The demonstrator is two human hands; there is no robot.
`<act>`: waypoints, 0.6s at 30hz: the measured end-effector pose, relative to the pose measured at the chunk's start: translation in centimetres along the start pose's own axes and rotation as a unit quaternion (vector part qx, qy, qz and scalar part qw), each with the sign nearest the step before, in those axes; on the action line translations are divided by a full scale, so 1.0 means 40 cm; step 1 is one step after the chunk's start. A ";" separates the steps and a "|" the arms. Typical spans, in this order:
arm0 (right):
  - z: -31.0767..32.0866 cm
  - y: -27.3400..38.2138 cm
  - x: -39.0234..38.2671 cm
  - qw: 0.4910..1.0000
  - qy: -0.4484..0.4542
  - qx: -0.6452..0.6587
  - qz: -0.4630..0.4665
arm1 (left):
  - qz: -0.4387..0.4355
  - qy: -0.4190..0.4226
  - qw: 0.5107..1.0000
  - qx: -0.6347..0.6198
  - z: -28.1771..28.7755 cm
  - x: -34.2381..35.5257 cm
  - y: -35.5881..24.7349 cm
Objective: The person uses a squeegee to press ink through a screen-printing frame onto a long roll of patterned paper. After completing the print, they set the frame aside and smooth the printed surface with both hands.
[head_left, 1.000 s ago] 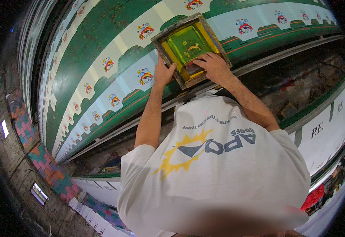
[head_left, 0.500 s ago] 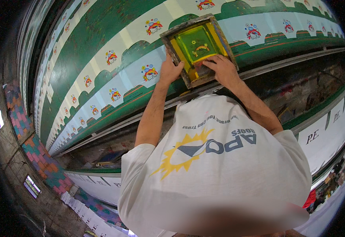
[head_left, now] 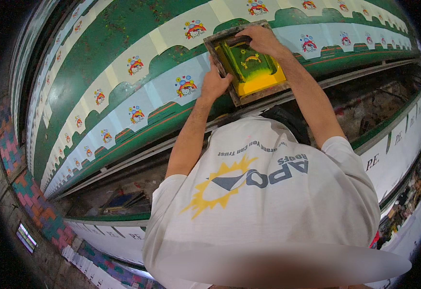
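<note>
A screen-printing frame [head_left: 262, 98] with a worn wooden rim lies tilted on the long green table. Yellow ink [head_left: 263, 85] is spread over the near part of its mesh; a small flower-and-rainbow design shows through the middle. My left hand [head_left: 215, 83] grips the frame's left side, thumb over the rim and fingers along the outer edge. At the far end inside the frame, my right hand [head_left: 264, 40] is closed on a dark squeegee [head_left: 241, 42], mostly hidden by the fingers. Under and beside the frame runs a pale blue scalloped strip [head_left: 162, 91] with colourful printed motifs.
A cream scalloped strip [head_left: 164, 41] with the same motifs lies farther back on the green table [head_left: 99, 48]. A rail [head_left: 123, 166] edges the table. Nearer is a dark trough [head_left: 119, 197] with loose things, and white lettered sheets [head_left: 99, 231]. Coloured paving [head_left: 32, 192] lies left.
My right hand has moved with the squeegee from the near part of the frame to its far end. Bright yellow ink now covers the near mesh. My left hand stays on the frame.
</note>
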State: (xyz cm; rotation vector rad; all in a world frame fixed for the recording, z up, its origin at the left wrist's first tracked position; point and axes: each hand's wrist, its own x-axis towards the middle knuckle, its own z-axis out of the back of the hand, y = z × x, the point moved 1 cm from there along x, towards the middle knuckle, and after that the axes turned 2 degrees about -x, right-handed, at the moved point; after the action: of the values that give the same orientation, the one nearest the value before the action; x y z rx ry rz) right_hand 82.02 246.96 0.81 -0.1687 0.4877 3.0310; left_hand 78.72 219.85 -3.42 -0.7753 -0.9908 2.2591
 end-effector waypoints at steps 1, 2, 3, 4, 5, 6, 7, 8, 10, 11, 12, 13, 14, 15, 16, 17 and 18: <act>-0.006 0.002 -0.001 1.000 0.000 0.004 -0.016 | 0.001 0.003 1.000 0.003 -0.002 0.000 0.003; -0.011 0.007 -0.010 1.000 -0.003 0.015 -0.018 | 0.002 0.005 1.000 0.006 -0.003 0.001 0.006; -0.014 0.014 -0.023 0.999 -0.006 0.026 -0.017 | 0.004 0.005 1.000 0.008 -0.002 0.000 0.006; -0.017 0.024 -0.045 0.999 0.000 0.029 -0.019 | 0.011 0.013 1.000 0.007 0.001 -0.001 0.005; -0.018 0.035 -0.074 0.999 0.007 0.031 -0.020 | 0.017 0.020 1.000 0.005 0.005 -0.002 0.001; -0.017 0.045 -0.105 0.999 0.023 0.028 -0.038 | 0.032 0.036 0.999 0.004 0.010 -0.001 -0.003; -0.011 0.058 -0.144 0.999 0.002 0.048 -0.020 | 0.043 0.044 0.998 0.016 0.014 -0.001 -0.009; -0.006 0.075 -0.192 0.998 -0.008 0.062 -0.017 | 0.065 0.061 0.996 0.028 0.018 -0.001 -0.014; -0.008 0.114 -0.276 0.996 -0.010 0.082 -0.033 | 0.087 0.068 0.993 0.035 0.020 -0.002 -0.024; -0.011 0.132 -0.313 0.995 -0.003 0.088 -0.054 | 0.087 0.059 0.994 0.029 0.019 -0.002 -0.027; -0.012 0.144 -0.341 0.993 0.003 0.098 -0.063 | 0.079 0.045 0.996 0.021 0.017 -0.002 -0.029; -0.013 0.155 -0.364 0.993 0.002 0.092 -0.069 | 0.075 0.036 0.996 0.027 0.015 -0.002 -0.030; -0.015 0.164 -0.382 0.994 0.000 0.091 -0.065 | 0.062 0.024 0.997 0.030 0.016 -0.003 -0.029; -0.016 0.168 -0.393 0.993 0.005 0.088 -0.073 | 0.060 0.019 0.997 0.034 0.016 -0.004 -0.030; -0.017 0.172 -0.399 0.994 -0.014 0.090 -0.067 | 0.048 0.014 0.998 0.042 0.019 -0.002 -0.030; -0.016 0.168 -0.402 0.994 -0.023 0.097 -0.053 | 0.044 0.017 0.998 0.048 0.024 -0.003 -0.033; -0.016 0.163 -0.404 0.993 -0.029 0.103 -0.046 | 0.046 0.027 0.997 0.055 0.024 -0.004 -0.039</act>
State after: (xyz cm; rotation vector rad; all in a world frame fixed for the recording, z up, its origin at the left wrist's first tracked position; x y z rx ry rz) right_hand 97.57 239.79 4.15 -0.0890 0.7596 2.8627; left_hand 78.56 220.19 -1.61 -0.8452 -0.8140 2.3363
